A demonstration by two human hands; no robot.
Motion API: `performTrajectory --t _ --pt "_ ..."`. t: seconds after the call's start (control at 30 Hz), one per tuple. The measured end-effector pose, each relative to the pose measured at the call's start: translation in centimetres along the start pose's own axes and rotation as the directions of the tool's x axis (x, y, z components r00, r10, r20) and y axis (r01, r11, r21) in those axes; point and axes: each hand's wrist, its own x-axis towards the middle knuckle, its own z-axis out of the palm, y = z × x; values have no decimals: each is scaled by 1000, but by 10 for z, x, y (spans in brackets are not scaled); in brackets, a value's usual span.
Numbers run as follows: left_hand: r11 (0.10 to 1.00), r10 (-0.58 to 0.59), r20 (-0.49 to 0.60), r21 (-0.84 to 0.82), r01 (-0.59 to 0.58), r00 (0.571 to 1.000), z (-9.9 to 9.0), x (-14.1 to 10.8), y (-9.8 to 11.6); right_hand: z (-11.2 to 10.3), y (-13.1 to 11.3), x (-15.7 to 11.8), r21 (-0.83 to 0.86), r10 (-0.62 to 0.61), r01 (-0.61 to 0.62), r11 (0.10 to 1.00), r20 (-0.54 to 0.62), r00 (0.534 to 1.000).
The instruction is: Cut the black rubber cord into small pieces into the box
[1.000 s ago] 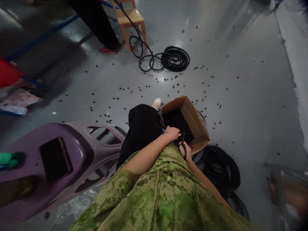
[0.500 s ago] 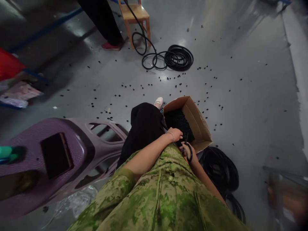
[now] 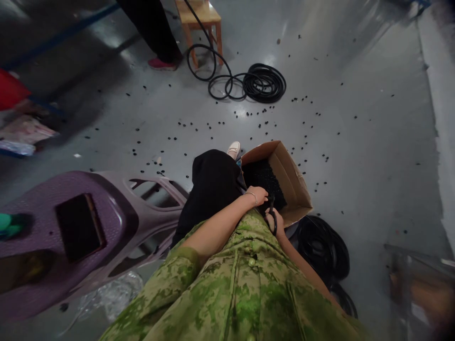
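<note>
Over the near edge of a cardboard box (image 3: 294,180), my right hand (image 3: 275,220) is closed on black-handled scissors (image 3: 273,215), whose blades point toward the box. My left hand (image 3: 258,194), with a bracelet at the wrist, is just left of the scissors with its fingers bent together; what they hold is too dark and small to make out. Many small black pieces (image 3: 261,177) lie inside the box.
Coiled black hose (image 3: 265,83) lies ahead, near a wooden chair (image 3: 201,14) and a person's leg (image 3: 152,28). More black coils (image 3: 322,246) are at the right. A purple stool (image 3: 117,222) at the left holds a phone (image 3: 80,227). Small black pieces dot the floor.
The scissors in my right hand have turned and their handles look closer together. My left hand has shifted slightly. The hose loop by the chair has moved left.
</note>
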Motion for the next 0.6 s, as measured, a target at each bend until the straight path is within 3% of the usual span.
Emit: performTrajectory --t 0.3,0.6 --pt "996 -83 -85 -26 81 993 -9 -10 6 2 12 1 -135 26 -32 990 -47 999" --pt "992 -127 -86 -25 125 988 -14 -13 8 3 7 4 -167 3 -12 986 -50 999"
